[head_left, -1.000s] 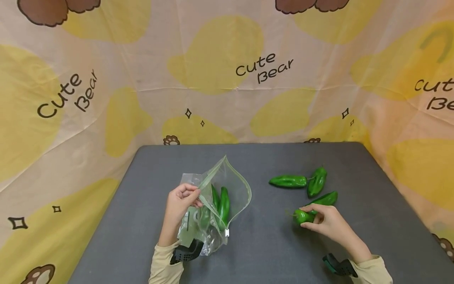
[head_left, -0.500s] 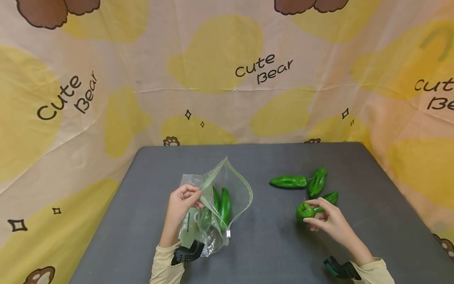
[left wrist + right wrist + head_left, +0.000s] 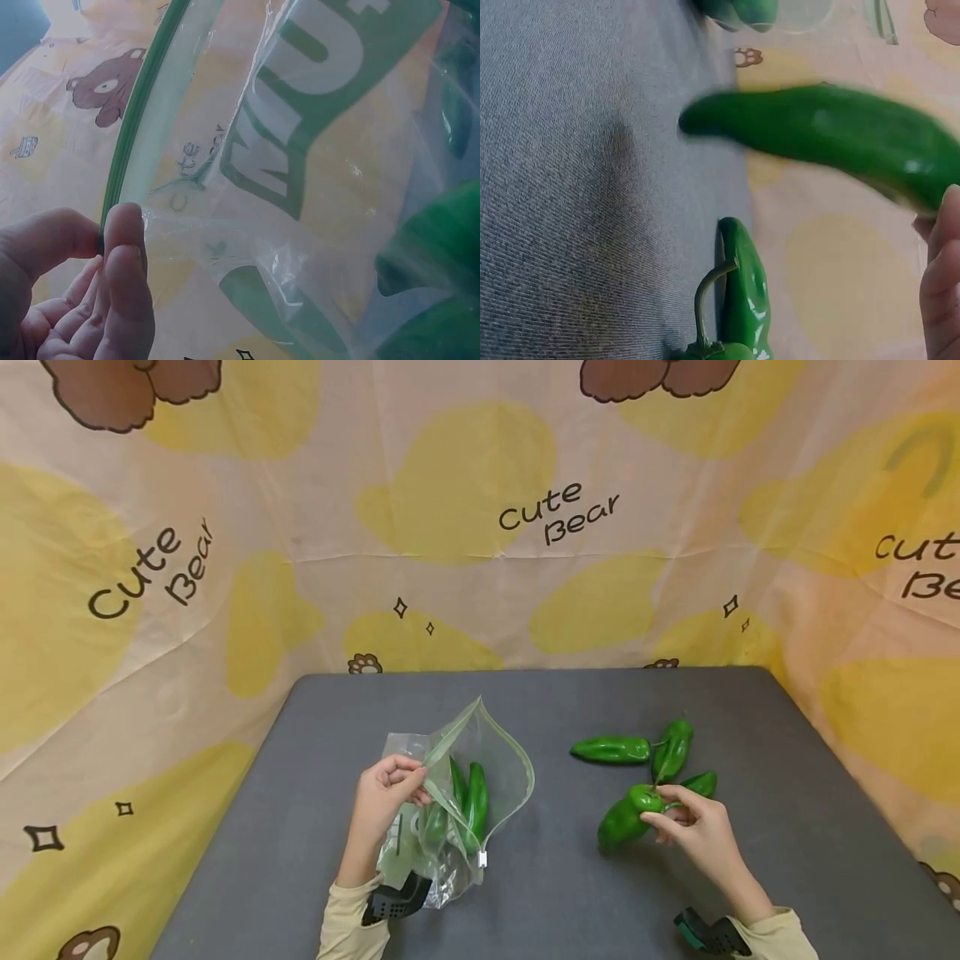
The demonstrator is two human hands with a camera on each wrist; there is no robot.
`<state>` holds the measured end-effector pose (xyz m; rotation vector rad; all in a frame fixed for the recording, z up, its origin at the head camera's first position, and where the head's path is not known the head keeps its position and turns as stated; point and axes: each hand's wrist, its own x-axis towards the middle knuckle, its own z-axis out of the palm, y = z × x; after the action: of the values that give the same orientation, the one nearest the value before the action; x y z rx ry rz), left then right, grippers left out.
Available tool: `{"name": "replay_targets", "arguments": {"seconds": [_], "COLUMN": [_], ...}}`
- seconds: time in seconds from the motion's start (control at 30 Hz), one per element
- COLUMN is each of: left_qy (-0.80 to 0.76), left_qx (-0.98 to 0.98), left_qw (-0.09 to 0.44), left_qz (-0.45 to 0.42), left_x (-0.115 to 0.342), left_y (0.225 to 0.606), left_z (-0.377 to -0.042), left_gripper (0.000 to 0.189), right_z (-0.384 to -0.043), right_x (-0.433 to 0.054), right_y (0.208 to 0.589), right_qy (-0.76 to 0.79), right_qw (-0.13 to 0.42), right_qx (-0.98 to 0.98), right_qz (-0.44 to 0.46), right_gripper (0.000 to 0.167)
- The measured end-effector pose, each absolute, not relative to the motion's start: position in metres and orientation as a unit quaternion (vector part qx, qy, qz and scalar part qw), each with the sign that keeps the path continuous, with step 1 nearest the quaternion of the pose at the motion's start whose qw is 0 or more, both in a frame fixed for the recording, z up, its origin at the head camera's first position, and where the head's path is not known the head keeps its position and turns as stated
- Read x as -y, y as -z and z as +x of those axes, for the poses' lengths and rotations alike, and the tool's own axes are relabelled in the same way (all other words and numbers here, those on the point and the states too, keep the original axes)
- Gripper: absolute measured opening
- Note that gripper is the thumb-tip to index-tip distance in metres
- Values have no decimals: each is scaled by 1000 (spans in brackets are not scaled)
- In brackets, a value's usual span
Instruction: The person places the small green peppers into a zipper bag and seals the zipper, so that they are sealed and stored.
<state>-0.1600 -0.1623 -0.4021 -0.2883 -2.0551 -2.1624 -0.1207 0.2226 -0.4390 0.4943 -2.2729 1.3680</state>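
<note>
My left hand (image 3: 384, 795) pinches the green-edged rim of a clear zip bag (image 3: 504, 739), whose mouth stands wide. Inside it lie green peppers (image 3: 476, 806), seen through the plastic. In the left wrist view, thumb and fingers nip the green zip strip (image 3: 139, 112). My right hand (image 3: 697, 827) holds another green pepper (image 3: 624, 825) near its stem end, the tip pointing down and left. The right wrist view has this pepper (image 3: 817, 124) held above the table.
Three more green peppers lie on the right: one sideways (image 3: 611, 749), one upright in view (image 3: 672, 750), and one (image 3: 701, 782) partly behind my right hand. A white slider (image 3: 482, 859) sits at the bag's near corner. A patterned cloth (image 3: 450, 527) surrounds the grey table (image 3: 540, 902).
My right hand has lifted the pepper off the table and turned it, so its tip swings out towards the lower left. My left hand keeps its pinch on the bag rim.
</note>
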Motion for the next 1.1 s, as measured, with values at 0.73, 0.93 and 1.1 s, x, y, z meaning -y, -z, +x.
{"name": "replay_targets", "arguments": {"seconds": [0.73, 0.93, 1.1], "left_qy": [721, 726, 725], "left_qx": [685, 680, 678], "left_qw": [65, 60, 65], "left_qz": [-82, -80, -98], "left_x": [165, 165, 166], "left_y": [399, 399, 401], "left_z": [-160, -160, -161], "left_gripper": [11, 12, 11], "right_z": [-129, -139, -148], "right_x": [-217, -225, -230], "right_y": [431, 444, 455], "right_qy": [-680, -689, -705], "right_qw": [174, 159, 143], "right_qx": [675, 660, 628], "right_qz": [226, 254, 298], "right_gripper": [47, 42, 45]}}
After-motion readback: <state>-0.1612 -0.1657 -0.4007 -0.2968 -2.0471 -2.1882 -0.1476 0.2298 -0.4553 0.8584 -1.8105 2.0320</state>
